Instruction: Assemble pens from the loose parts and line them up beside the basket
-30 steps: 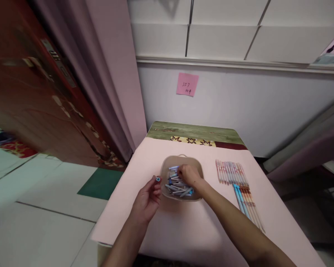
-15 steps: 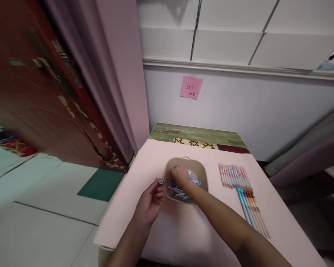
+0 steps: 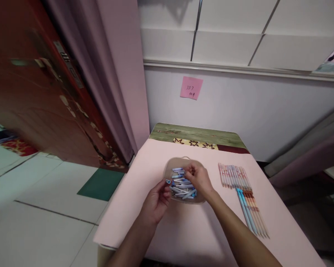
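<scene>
My left hand (image 3: 157,202) is closed, pinching a light blue pen part (image 3: 168,181) whose round open end faces me; the rest of it is hidden by the fingers. It is at the near left rim of a beige plastic basket (image 3: 169,163). Inside the basket lie many loose pen parts (image 3: 185,187), blue, white and grey. Over the basket's right side is my right hand (image 3: 199,180), with thumb and fingertips drawn together. Whatever those fingertips hold is too small to make out.
To the right on the pink tabletop (image 3: 128,207) lies a row of pens with clear barrels (image 3: 234,176). Below them are blue pens (image 3: 246,211) and brown-and-beige pens (image 3: 257,215), side by side. A wall (image 3: 225,100) stands behind the table.
My right hand has come up from the basket's left interior and moved right, uncovering more pen parts. The left hand has shifted slightly right with its pen part.
</scene>
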A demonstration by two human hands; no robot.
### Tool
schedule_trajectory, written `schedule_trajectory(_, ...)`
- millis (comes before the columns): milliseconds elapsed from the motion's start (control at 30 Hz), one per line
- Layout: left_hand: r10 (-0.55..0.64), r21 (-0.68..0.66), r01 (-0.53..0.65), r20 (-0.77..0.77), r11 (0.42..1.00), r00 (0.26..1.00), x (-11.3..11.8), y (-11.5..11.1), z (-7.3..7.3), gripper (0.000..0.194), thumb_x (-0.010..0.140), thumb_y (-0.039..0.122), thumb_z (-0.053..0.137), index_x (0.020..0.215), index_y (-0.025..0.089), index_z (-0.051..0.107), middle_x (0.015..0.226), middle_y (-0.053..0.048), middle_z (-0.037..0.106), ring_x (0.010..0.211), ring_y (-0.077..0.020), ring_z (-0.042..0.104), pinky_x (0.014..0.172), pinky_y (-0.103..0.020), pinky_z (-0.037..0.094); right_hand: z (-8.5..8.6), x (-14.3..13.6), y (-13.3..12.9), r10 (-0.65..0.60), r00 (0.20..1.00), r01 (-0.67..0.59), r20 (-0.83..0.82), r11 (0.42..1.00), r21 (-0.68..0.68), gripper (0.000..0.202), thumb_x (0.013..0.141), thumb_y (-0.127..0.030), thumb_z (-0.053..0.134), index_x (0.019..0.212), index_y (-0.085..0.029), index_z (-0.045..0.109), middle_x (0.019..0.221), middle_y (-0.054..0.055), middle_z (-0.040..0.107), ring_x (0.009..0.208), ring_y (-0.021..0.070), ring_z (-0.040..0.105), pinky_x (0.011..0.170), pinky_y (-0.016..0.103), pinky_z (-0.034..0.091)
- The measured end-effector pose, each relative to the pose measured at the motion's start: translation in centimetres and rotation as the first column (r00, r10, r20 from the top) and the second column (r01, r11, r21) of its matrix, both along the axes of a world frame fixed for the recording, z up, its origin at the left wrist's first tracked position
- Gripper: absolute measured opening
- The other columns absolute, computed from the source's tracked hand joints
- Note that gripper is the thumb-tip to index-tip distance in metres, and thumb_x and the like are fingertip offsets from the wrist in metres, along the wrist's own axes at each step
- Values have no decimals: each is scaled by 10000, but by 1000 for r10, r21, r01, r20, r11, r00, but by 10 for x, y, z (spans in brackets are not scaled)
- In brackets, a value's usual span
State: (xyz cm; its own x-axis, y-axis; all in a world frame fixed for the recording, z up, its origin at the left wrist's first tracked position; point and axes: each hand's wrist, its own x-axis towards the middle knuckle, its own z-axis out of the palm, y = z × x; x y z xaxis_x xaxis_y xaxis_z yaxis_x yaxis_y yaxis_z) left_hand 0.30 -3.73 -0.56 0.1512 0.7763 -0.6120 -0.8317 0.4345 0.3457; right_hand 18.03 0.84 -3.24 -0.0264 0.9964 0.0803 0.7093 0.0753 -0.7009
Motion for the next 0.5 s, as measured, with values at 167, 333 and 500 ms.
schedule_trajectory(167, -76, 16, 75, 35, 997, 996, 19, 2, -5, 96, 857, 57, 532, 783, 63, 594, 663, -49, 609, 456, -45, 510, 353, -115, 395, 21, 4, -48, -3, 747, -37, -665, 998, -46, 281, 787, -403, 646, 922, -157, 642, 708, 21, 691, 632, 158, 665, 603, 263, 541)
schedule_trajectory(333, -129, 31, 127, 48, 991, 991, 34, -1, -9, 77, 849, 56, 546, 802, 73, 605, 639, -36, 601, 460, -52, 521, 368, -121, 401, 40, 0, -72, 106, 870, -60, -482, 992, 110, 157, 836, -331, 618, 896, -202, 682, 768, 31, 719, 666, 159, 675, 624, 256, 538)
schedule_trajectory(500, -132, 17, 132, 18, 991, 991, 41, -7, -10, 52, 825, 58, 585, 786, 87, 605, 656, -40, 615, 466, -57, 531, 376, -126, 401, 37, 4, -73, 134, 959, -71, -248, 966, 250, 119, 850, -240, 582, 894, -226, 692, 844, 33, 725, 762, 178, 671, 696, 286, 524)
